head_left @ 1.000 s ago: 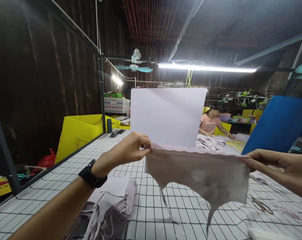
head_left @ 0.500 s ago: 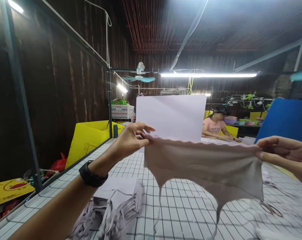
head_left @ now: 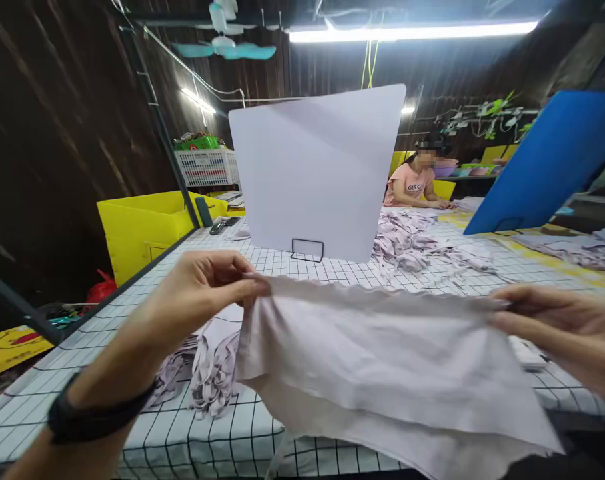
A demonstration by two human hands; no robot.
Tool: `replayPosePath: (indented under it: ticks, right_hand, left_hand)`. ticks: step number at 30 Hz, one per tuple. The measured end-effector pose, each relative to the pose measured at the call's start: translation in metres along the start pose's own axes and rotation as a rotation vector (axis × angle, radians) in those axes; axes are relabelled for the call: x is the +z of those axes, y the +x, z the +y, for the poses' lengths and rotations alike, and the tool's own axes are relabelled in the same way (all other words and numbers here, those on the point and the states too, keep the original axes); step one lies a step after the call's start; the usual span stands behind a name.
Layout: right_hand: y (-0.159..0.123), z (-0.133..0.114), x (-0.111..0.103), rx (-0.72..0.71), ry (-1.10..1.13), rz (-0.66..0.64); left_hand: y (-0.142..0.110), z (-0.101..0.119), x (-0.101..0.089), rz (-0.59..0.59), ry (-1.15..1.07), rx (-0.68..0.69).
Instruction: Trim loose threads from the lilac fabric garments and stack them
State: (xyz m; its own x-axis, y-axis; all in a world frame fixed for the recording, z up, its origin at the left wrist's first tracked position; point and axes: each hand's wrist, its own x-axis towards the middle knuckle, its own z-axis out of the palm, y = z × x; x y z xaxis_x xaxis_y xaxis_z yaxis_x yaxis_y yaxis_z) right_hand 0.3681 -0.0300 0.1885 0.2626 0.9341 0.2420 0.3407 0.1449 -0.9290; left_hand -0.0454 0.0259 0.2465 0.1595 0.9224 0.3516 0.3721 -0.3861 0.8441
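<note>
A pale grey-lilac garment piece (head_left: 382,360) with a wavy top edge is stretched out in front of me. The thumb and fingers of my left hand (head_left: 209,287), closed, pinch its upper left corner. At the upper right corner my right hand (head_left: 557,323) grips it the same way, fingers closed. Its lower part hangs over the table's front edge, blurred by motion. Close behind my left hand lies a stack of similar pieces (head_left: 217,373) with dangling straps, partly hidden by my arm.
A white board (head_left: 317,173) in a wire stand rises from the checked tablecloth (head_left: 262,427). Loose fabric pieces (head_left: 407,240) are heaped to its right. Farther right leans a blue board (head_left: 547,160). A person (head_left: 412,183) sits at the far side. Yellow bins (head_left: 147,223) stand left.
My view has tipped downward. The garment piece has come lower and nearer, its underside swinging toward me over the table edge. Both hands still grip its corners.
</note>
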Motion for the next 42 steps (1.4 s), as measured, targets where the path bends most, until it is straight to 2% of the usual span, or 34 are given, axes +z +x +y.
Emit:
replayPosePath:
  ticks: [2, 5, 7, 9, 11, 13, 15, 17, 19, 21, 22, 24, 26, 28, 32, 35, 42]
  right_hand:
    - [0.011, 0.027, 0.022, 0.095, 0.006, -0.135]
    - [0.036, 0.077, 0.056, 0.135, -0.118, -0.293]
    - [0.054, 0.108, 0.079, 0.114, -0.203, -0.291]
    - [0.070, 0.131, 0.099, 0.112, -0.249, -0.233]
    - [0.080, 0.142, 0.114, 0.111, -0.281, -0.143]
    - [0.079, 0.142, 0.120, 0.100, -0.304, -0.044]
    - [0.061, 0.137, 0.118, 0.083, -0.317, 0.053]
    - [0.026, 0.130, 0.112, 0.079, -0.338, 0.159]
    - [-0.020, 0.126, 0.105, 0.111, -0.367, 0.288]
    - [-0.066, 0.128, 0.100, 0.207, -0.374, 0.447]
    - [-0.087, 0.132, 0.100, 0.286, -0.349, 0.452]
    - [-0.116, 0.143, 0.104, 0.401, -0.257, 0.329]
    - [-0.128, 0.154, 0.114, 0.429, -0.161, 0.141]
    - [-0.130, 0.163, 0.128, 0.396, -0.093, 0.008]
    - [-0.129, 0.166, 0.143, 0.351, -0.027, -0.107]
    - [-0.144, 0.162, 0.135, 0.352, -0.027, -0.117]
    - [-0.197, 0.135, 0.097, 0.419, -0.128, -0.217]
  left_hand:
    - [0.009, -0.039, 0.025, -0.131, 0.005, -0.088]
    - [0.023, -0.097, 0.068, -0.147, 0.287, -0.181]
    - [0.033, -0.127, 0.095, -0.199, 0.598, -0.234]
    - [0.042, -0.148, 0.117, -0.228, 0.759, -0.266]
    - [0.048, -0.158, 0.133, -0.245, 0.836, -0.275]
    - [0.050, -0.160, 0.146, -0.265, 0.903, -0.249]
    - [0.047, -0.158, 0.160, -0.306, 0.920, -0.133]
    - [0.040, -0.154, 0.177, -0.405, 0.842, 0.077]
    - [0.031, -0.151, 0.197, -0.561, 0.698, 0.292]
    - [0.020, -0.147, 0.219, -0.708, 0.571, 0.410]
    - [0.015, -0.146, 0.229, -0.762, 0.530, 0.433]
    - [0.006, -0.144, 0.247, -0.823, 0.481, 0.436]
    - [-0.002, -0.144, 0.261, -0.841, 0.477, 0.429]
    - [-0.008, -0.146, 0.269, -0.826, 0.517, 0.439]
    - [-0.014, -0.152, 0.275, -0.754, 0.626, 0.499]
    - [-0.015, -0.155, 0.276, -0.731, 0.662, 0.525]
    - [-0.014, -0.154, 0.276, -0.729, 0.684, 0.529]
